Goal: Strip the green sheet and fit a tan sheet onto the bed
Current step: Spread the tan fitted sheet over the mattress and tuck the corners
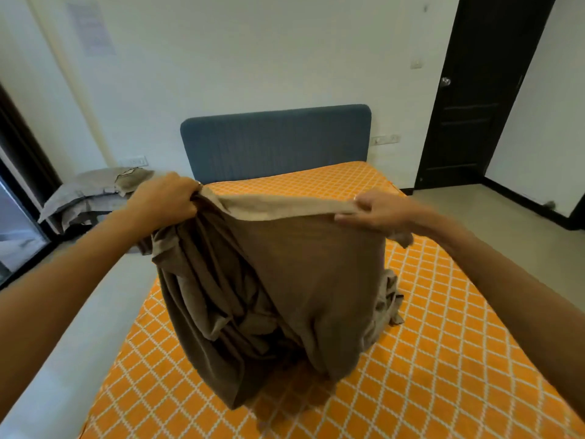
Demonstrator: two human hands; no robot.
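Note:
A tan sheet (pixel 304 280) hangs bunched in front of me over the bed. My left hand (pixel 164 198) grips its top edge in a fist on the left. My right hand (pixel 370 210) pinches the same edge on the right, so the edge runs stretched between the two hands. The folds drop down and their lower end touches the bare mattress (pixel 443 343), which is orange with a white diamond pattern. No green sheet is in view.
A blue padded headboard (pixel 275 137) stands against the white wall. Grey pillows (pixel 91 191) are stacked to the left of the bed. A dark door (pixel 474 90) is at the right, with bare floor beside the bed there.

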